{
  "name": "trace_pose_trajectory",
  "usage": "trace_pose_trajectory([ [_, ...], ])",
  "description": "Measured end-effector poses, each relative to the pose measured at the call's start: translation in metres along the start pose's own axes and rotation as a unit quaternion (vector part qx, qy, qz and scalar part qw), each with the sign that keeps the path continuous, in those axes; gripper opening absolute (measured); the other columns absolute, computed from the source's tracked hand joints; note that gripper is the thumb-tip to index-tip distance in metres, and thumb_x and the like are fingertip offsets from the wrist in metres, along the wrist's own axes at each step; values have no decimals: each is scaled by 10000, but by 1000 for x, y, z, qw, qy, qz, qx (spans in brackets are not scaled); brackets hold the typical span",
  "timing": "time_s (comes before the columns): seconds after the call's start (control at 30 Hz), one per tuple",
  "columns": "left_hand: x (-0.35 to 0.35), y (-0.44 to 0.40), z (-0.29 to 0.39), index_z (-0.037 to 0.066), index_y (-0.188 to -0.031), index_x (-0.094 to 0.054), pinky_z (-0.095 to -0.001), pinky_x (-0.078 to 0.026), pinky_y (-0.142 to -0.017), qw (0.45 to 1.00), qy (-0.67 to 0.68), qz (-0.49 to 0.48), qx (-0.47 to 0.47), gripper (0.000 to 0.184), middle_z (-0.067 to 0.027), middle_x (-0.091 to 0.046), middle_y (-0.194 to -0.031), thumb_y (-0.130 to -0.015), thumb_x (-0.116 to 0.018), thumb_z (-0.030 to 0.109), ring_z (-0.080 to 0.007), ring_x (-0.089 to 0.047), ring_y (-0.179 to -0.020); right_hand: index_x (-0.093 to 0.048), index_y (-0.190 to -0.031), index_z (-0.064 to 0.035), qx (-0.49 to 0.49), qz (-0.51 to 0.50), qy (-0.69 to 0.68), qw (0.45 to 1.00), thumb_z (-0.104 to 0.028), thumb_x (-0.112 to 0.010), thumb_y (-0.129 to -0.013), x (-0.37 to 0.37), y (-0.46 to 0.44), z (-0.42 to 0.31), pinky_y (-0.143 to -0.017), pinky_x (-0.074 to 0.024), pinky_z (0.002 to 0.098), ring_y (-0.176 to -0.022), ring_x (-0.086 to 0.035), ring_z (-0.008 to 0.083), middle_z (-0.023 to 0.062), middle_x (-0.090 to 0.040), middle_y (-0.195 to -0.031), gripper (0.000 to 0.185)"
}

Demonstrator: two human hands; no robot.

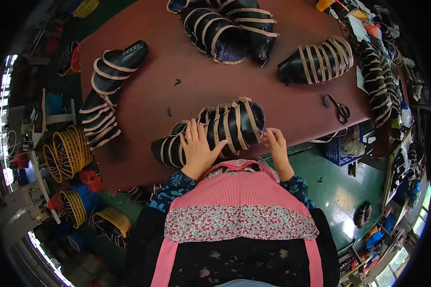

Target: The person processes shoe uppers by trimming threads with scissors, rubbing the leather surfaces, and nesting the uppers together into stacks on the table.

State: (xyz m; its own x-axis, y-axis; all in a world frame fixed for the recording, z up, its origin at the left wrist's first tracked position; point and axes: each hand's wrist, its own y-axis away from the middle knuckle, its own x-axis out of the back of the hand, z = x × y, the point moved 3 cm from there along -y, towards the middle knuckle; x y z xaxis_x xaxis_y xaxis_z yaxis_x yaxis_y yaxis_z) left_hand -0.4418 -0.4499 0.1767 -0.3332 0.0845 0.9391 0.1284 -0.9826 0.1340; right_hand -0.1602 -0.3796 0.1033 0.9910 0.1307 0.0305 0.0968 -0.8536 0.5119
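Observation:
A nested stack of black shoe uppers (220, 128) with tan edges lies along the table's near edge in front of me. Dark fluffy lining shows at its right end. My left hand (197, 149) rests on top of the stack, fingers stretched out and thumb spread toward the right. At the right end, my right hand (276, 143) has its thumb and fingertips pinched together beside the lined opening. Whatever is between those fingertips is too small to make out.
More stacks of uppers lie at the left (115, 71), at the back (215, 36) and at the right (318, 62) of the brown table (148, 100). Black-handled scissors (342, 112) lie near the right edge. Yellow baskets (74, 148) stand on the left; a blue crate (337, 153) sits below right.

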Motion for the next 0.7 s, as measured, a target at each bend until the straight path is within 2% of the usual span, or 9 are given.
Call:
trace_pose_trajectory([
  [0.07, -10, -7, 9, -85, -1490, -377, -640, -154, -1189, 997, -30, 45, 48, 850, -278, -277, -1602, -950, -589, 535, -435, -221, -1495, -627, -1177, -76, 9, -24, 6, 1000, -292, -561, -1066, 0, -3, -8, -784, -487, 236, -907, -626, 78, -11, -669, -1011, 251],
  [0.1, -14, -7, 11, -57, -1526, -333, -641, -152, -1190, 998, -16, 51, 45, 796, -277, -259, -1608, -958, -596, 435, -443, -218, -1492, -627, -1177, -76, 12, -23, 4, 1000, -292, -561, -1066, 5, -6, -8, -784, -487, 236, -907, -626, 78, -11, -669, -1011, 251],
  [0.17, 2, -16, 23, 6, -1563, -313, -631, -157, -1196, 997, 9, 70, -32, 742, -273, -247, -1614, -945, -607, 289, -436, -225, -1496, -626, -1160, -58, 35, -82, -8, 996, -265, -571, -1063, 7, -14, -13, -775, -483, 229, -892, -616, 67, -14, -658, -981, 234],
  [0.2, 12, -22, 32, 122, -1585, -339, -618, -171, -1200, 994, 26, 71, -81, 730, -268, -242, -1618, -907, -610, 136, -434, -246, -1492, -649, -1100, -7, 61, -48, 16, 997, -227, -625, -1029, 8, -16, -20, -727, -488, 246, -790, -595, 85, 2, -650, -863, 232],
  [0.3, 22, -39, 56, 254, -1558, -418, -589, -212, -1206, 981, -6, -3, -194, 802, -239, -255, -1622, -835, -557, -63, -413, -281, -1489, -637, -1120, -24, 79, -89, 45, 992, -238, -583, -1056, 15, -29, -22, -764, -472, 220, -868, -604, 64, 2, -661, -956, 230],
  [0.37, 14, -46, 61, 238, -1519, -476, -582, -214, -1209, 970, -63, -42, -230, 777, -228, -269, -1621, -815, -559, -80, -406, -290, -1489, -648, -1096, -10, 86, -98, 36, 991, -228, -604, -1040, 17, -37, -19, -748, -483, 233, -836, -606, 78, 17, -669, -924, 229],
  [0.47, 8, -48, 61, 209, -1431, -559, -575, -246, -1196, 981, -42, -34, -185, 683, -210, -323, -1602, -807, -578, -68, -391, -348, -1459, -659, -1067, 9, 79, -114, 23, 990, -215, -627, -1022, 20, -50, -25, -723, -501, 249, -792, -614, 93, 40, -682, -887, 230],
  [0.6, -1, -39, 62, 223, -1415, -570, -551, -396, -1081, 989, -14, -13, -149, 662, -201, -409, -1536, -807, -605, -38, -387, -450, -1384, -658, -1047, 13, 70, -169, 6, 983, -200, -634, -1016, 5, -92, -35, -702, -512, 255, -773, -628, 102, 45, -688, -868, 217],
  [0.7, 2, -35, 66, 235, -1412, -570, -547, -384, -1096, 992, -12, -4, -123, 643, -186, -430, -1521, -817, -613, -6, -377, -456, -1376, -660, -1070, -33, 83, -182, 74, 977, -176, -597, -1033, -27, -133, -48, -727, -507, 234, -806, -620, 85, 18, -675, -922, 161],
])
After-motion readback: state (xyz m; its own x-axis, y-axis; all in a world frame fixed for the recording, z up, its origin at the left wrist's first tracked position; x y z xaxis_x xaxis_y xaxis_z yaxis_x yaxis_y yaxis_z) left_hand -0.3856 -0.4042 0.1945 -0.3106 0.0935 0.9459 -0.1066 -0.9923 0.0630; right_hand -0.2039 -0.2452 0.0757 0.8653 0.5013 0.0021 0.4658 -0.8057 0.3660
